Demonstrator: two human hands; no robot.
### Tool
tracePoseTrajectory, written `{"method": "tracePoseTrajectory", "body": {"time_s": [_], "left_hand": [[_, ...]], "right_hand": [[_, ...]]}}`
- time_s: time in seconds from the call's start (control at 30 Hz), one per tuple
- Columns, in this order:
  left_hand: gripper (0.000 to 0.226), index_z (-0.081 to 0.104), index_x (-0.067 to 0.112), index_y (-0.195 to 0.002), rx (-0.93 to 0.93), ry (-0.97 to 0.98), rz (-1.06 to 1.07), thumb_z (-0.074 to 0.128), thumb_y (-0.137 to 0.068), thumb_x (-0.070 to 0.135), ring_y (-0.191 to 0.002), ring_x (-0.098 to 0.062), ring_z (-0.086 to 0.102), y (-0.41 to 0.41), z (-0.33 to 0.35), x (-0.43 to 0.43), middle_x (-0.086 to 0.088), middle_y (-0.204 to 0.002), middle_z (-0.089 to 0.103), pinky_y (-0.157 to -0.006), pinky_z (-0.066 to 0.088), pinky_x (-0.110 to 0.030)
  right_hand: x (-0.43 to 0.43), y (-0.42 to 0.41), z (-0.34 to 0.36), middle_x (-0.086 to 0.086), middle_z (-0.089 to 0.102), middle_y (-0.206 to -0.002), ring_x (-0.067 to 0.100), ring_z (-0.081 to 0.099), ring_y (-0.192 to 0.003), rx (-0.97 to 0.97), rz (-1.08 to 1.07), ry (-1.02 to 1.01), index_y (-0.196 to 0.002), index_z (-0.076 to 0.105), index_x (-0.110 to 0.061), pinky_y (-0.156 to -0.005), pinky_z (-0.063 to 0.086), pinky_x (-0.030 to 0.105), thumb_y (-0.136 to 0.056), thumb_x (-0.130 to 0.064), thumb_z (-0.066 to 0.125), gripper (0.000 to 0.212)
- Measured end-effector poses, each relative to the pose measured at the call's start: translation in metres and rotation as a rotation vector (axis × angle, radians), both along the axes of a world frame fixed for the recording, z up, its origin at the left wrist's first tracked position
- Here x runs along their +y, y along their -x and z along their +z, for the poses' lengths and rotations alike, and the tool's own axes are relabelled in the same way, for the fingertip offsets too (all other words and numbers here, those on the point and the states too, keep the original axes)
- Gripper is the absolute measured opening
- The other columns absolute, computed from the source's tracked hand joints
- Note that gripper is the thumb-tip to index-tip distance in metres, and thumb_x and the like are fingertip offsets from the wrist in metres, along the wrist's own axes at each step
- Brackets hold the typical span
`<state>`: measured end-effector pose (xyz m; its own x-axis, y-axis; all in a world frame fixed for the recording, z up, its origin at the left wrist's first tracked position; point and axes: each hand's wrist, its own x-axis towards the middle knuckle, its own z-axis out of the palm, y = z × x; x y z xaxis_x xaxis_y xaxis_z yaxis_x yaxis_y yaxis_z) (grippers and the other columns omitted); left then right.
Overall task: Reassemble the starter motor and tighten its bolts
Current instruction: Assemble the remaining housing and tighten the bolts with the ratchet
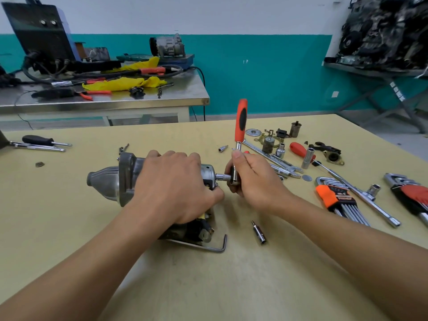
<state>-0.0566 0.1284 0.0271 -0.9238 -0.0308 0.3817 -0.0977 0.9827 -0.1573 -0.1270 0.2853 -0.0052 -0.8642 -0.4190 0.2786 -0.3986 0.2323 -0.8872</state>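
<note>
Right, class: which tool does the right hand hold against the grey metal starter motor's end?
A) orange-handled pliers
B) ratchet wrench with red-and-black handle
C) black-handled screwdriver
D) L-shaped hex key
B: the right hand grips the head of the red-and-black-handled ratchet wrench, its socket on the end of the grey metal starter motor that the left hand holds.
</note>
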Motion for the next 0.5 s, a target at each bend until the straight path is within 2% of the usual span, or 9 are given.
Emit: {"method": "tracePoseTrajectory", "body": {"time_s": [0.13, 0.27, 0.33, 0.4, 0.43, 0.5], "left_hand": [[0.054, 0.048, 0.029, -0.077, 0.002, -0.018, 0.008, 0.033, -0.066, 0.079, -0.063, -0.016, 0.044, 0.002, 0.000, 0.001, 0.009, -0.063, 0.046, -0.075, 0.031, -0.040], [0.050, 0.044, 0.029, -0.070, 0.009, -0.044, 0.011, 0.035, -0.064, 0.078, -0.060, -0.015, 0.042, 0.001, 0.001, 0.002, 0.008, -0.062, 0.047, -0.074, 0.030, -0.039], [0.049, 0.044, 0.029, -0.071, -0.003, -0.056, 0.016, 0.036, -0.066, 0.077, -0.060, -0.014, 0.042, 0.001, 0.003, 0.003, 0.008, -0.063, 0.047, -0.075, 0.031, -0.040], [0.049, 0.047, 0.029, -0.073, 0.000, -0.072, 0.021, 0.037, -0.067, 0.076, -0.063, -0.016, 0.045, -0.003, 0.003, 0.003, 0.008, -0.064, 0.048, -0.077, 0.033, -0.040], [0.050, 0.049, 0.028, -0.075, 0.029, -0.079, 0.021, 0.036, -0.067, 0.076, -0.065, -0.018, 0.046, -0.007, 0.001, 0.002, 0.008, -0.065, 0.049, -0.077, 0.035, -0.040], [0.051, 0.052, 0.027, -0.079, 0.135, -0.095, 0.026, 0.036, -0.070, 0.075, -0.070, -0.019, 0.049, -0.018, -0.001, -0.001, 0.007, -0.068, 0.054, -0.078, 0.039, -0.041]], "right_hand": [[-0.007, 0.005, 0.011, -0.003, 0.051, -0.041, 0.012, 0.045, -0.037, -0.227, -0.075, -0.102, -0.069, 0.057, -0.013, -0.047, 0.033, 0.025, -0.106, -0.046, 0.027, 0.059], [-0.013, 0.009, 0.024, 0.002, 0.047, -0.040, 0.013, 0.029, -0.030, -0.570, -0.109, -0.190, -0.077, 0.051, -0.014, -0.037, 0.021, 0.017, -0.102, -0.046, 0.033, 0.045], [-0.013, 0.009, 0.028, 0.001, 0.044, -0.040, 0.012, 0.025, -0.030, -0.655, -0.084, -0.214, -0.077, 0.048, -0.015, -0.036, 0.017, 0.016, -0.101, -0.043, 0.034, 0.039], [-0.015, 0.005, 0.026, -0.001, 0.042, -0.040, 0.013, 0.027, -0.032, -0.637, -0.080, -0.167, -0.075, 0.047, -0.015, -0.037, 0.018, 0.018, -0.102, -0.043, 0.034, 0.041], [-0.015, 0.001, 0.021, -0.002, 0.043, -0.040, 0.013, 0.030, -0.033, -0.545, -0.083, -0.116, -0.073, 0.048, -0.015, -0.038, 0.021, 0.021, -0.103, -0.044, 0.033, 0.045], [-0.018, -0.010, 0.008, -0.004, 0.046, -0.042, 0.012, 0.039, -0.037, -0.152, -0.068, -0.014, -0.066, 0.051, -0.013, -0.042, 0.030, 0.027, -0.106, -0.043, 0.029, 0.055]]}}
